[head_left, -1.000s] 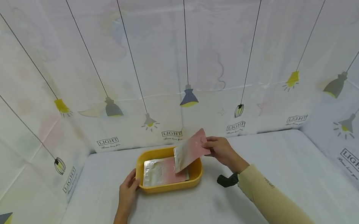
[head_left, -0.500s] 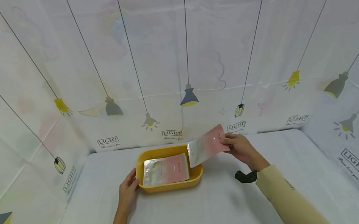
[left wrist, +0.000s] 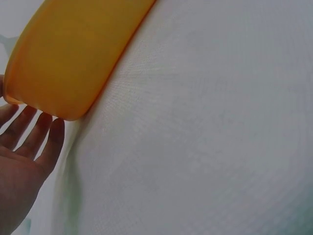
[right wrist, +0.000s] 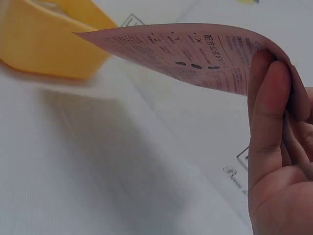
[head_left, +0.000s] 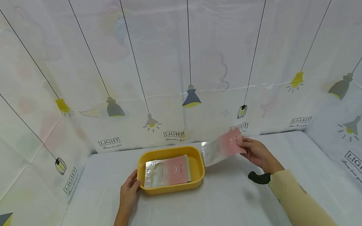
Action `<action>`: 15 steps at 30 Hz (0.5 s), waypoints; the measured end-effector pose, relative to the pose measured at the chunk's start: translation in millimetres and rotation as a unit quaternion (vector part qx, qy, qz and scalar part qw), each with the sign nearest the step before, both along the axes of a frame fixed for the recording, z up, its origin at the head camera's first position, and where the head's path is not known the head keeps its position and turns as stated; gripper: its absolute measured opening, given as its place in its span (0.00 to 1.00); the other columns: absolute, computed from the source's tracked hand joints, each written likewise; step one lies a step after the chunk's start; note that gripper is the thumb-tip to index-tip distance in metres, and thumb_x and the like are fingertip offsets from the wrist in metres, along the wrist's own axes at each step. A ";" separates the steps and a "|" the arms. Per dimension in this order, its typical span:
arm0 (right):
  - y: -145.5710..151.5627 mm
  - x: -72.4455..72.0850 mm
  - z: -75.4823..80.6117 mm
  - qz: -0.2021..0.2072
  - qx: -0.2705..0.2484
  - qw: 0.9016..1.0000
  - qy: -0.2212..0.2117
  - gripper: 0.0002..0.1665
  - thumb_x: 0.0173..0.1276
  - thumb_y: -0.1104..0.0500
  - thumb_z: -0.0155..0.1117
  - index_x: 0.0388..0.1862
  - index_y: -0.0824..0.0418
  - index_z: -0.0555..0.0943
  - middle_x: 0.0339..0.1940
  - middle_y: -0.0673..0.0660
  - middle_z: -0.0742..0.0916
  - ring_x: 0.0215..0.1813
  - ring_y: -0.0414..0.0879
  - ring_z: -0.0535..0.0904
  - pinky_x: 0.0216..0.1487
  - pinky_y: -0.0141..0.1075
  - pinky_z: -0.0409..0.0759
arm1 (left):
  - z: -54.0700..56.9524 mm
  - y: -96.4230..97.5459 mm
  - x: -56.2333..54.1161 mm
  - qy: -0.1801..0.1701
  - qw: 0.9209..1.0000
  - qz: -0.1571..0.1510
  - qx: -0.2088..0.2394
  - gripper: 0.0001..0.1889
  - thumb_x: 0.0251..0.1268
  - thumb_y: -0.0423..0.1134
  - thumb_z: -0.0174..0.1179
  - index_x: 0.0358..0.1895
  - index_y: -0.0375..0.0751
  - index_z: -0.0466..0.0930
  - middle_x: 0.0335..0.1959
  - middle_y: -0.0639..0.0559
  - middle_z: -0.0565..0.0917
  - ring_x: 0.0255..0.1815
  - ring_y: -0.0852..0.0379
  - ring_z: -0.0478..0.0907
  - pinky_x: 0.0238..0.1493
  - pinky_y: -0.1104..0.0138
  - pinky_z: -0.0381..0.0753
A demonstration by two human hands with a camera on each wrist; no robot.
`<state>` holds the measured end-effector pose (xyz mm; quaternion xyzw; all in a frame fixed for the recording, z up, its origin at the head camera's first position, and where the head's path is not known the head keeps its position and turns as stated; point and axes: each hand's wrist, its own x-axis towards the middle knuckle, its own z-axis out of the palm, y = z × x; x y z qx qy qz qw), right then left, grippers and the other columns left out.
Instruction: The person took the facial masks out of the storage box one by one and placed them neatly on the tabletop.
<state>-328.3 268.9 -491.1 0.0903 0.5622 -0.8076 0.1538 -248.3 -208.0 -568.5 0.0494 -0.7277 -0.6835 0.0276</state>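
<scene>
My right hand (head_left: pixel 258 154) pinches a flat pink and silver foil packet (head_left: pixel 222 147) by its pink end, raised above the table to the right of a yellow basket (head_left: pixel 199 180). In the right wrist view, small print covers the underside of this packet (right wrist: pixel 195 58), and it bends near my fingertips (right wrist: pixel 276 83). Inside the basket lies another packet (head_left: pixel 166 172) of the same look; a thin edge beneath it hints at more. My left hand (head_left: pixel 130 193) holds the basket's left end. The left wrist view has its fingers (left wrist: pixel 41 132) against the outer wall, thumb mostly cut off.
A white cloth covers the table (head_left: pixel 189 220). Behind and at the sides hang white printed curtains (head_left: pixel 159 54) with lamp drawings, close to the back edge. Dark wrist mounts (head_left: pixel 259 177) stick out from both wrists.
My right hand has drawn the packet out over the basket's right end, moving it rightward and then slightly down. My left hand and the basket have stayed in place.
</scene>
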 end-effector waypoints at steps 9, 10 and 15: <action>8.6 -7.2 -30.5 -0.016 -0.001 1.000 -0.027 0.35 0.73 0.64 0.55 0.75 0.63 0.56 0.41 0.45 0.85 0.42 0.36 0.82 0.45 0.27 0.82 | -1.3 0.4 -1.9 -0.001 1.000 -0.001 0.000 0.26 0.74 0.35 0.50 0.73 0.40 0.62 0.71 0.37 0.68 0.68 0.42 0.69 0.51 0.81 0.77; 8.6 -7.6 -33.1 -0.016 0.005 1.000 -0.027 0.34 0.73 0.64 0.56 0.75 0.63 0.57 0.40 0.45 0.85 0.41 0.36 0.81 0.44 0.27 0.82 | -0.5 0.5 -1.5 -0.002 1.000 -0.002 -0.002 0.26 0.75 0.36 0.50 0.74 0.40 0.61 0.72 0.37 0.67 0.69 0.42 0.69 0.52 0.80 0.77; 5.6 -8.5 -43.2 -0.001 0.067 0.998 -0.019 0.33 0.72 0.63 0.57 0.73 0.68 0.60 0.36 0.46 0.85 0.37 0.38 0.80 0.40 0.29 0.81 | 0.6 -0.3 0.5 -0.006 1.000 -0.001 -0.013 0.27 0.75 0.37 0.49 0.74 0.41 0.60 0.73 0.38 0.66 0.70 0.43 0.69 0.52 0.82 0.76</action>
